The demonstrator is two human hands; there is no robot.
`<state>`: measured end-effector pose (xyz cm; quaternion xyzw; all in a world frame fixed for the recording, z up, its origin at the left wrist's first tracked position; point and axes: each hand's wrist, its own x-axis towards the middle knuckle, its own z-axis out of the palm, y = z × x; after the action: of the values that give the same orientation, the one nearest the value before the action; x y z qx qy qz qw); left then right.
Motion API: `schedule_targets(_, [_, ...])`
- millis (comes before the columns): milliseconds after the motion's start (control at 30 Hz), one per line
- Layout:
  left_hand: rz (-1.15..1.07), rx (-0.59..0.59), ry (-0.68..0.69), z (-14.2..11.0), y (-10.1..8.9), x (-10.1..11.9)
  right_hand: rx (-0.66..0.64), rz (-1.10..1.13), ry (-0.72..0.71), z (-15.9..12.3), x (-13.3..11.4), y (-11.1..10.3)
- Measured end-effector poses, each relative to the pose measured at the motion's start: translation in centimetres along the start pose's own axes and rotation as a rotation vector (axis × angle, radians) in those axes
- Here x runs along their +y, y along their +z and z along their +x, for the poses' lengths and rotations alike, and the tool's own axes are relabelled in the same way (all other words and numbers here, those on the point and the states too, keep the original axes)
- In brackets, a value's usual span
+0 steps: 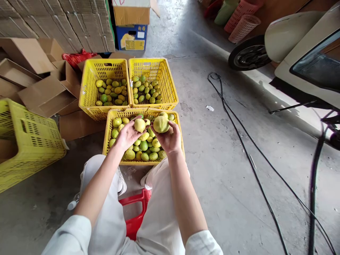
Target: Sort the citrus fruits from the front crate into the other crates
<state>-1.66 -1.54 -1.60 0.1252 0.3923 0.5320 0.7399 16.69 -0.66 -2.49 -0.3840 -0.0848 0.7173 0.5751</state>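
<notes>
My left hand (pixel 128 135) is turned palm up with its fingers curled around a small pale-yellow lemon (pixel 139 125). Beside it, my right hand (pixel 170 139) grips a larger yellow-green lemon (pixel 161 124) between thumb and fingers. Both hands are over the front yellow crate (pixel 143 163), which holds many green and yellow lemons (pixel 143 145). Behind it stand two more yellow crates, the back left crate (pixel 91 112) and the back right crate (pixel 174 101), each with a layer of smaller greenish-yellow lemons on its bottom.
A yellow-green crate (pixel 39 145) and open cardboard boxes (pixel 45 94) lie at left. A red stool (pixel 135 226) is between my legs. Black cables (pixel 248 156) cross the floor at right, near a white scooter (pixel 300 46). Plastic baskets (pixel 244 28) stand farther back.
</notes>
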Motion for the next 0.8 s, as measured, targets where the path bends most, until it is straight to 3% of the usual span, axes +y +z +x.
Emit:
schedule_targets(233, [0.105,-0.023,0.046,0.00,-0.74,-0.76,0.045,-0.041,-0.009,0.18,0.10,-0.71])
schedule_targets(400, [0.144,-0.033,0.064,-0.01,-0.89,-0.86,-0.008,-0.075,0.031,-0.06,0.23,-0.79])
schedule_targets(667, [0.025,-0.012,0.047,0.39,-0.71,-0.41,-0.015,-0.069,-0.010,-0.30,0.10,-0.24])
schedule_targets(800, [0.068,0.003,0.071,0.47,-0.70,-0.68,0.001,-0.147,-0.062,-0.56,0.05,-0.21])
